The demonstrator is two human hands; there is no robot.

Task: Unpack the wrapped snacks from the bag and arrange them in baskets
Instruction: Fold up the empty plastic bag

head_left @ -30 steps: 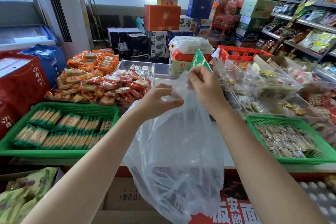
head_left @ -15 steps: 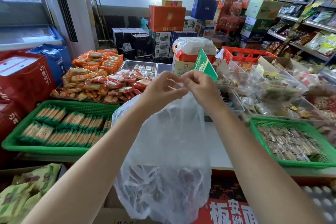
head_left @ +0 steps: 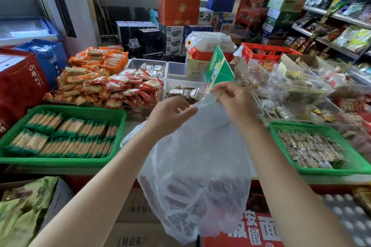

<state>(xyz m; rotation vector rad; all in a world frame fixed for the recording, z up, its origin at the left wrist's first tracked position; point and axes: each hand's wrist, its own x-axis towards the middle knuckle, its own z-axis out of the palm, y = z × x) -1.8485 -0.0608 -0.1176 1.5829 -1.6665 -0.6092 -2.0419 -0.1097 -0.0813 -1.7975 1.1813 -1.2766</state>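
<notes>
**Now: bag held up at its mouth, both hands**

Currently a thin clear plastic bag (head_left: 196, 166) is held up in front of the display counter, between two green baskets. Its top edge is pinched by the right hand (head_left: 234, 102), fingers curled w/ thumb against them, wrist bent, held a bit higher and further fwd than the other. The left hand (head_left: 170, 115) is set just beside it, lower, fingers curled at the bag's rim; whether film is actually gripped there can't be told, due to blur. Both forearms are stretched fwd and angled inward, hands near but apart. Dark wrapped snacks (head_left: 192, 202) are seen thru the film at the bag's bottom, hanging below counter level. The left basket (head_left: 66, 161) is filled w/ rows of green-edged packs; the right basket (head_left: 321, 169) w/ small brownish packs.
</notes>
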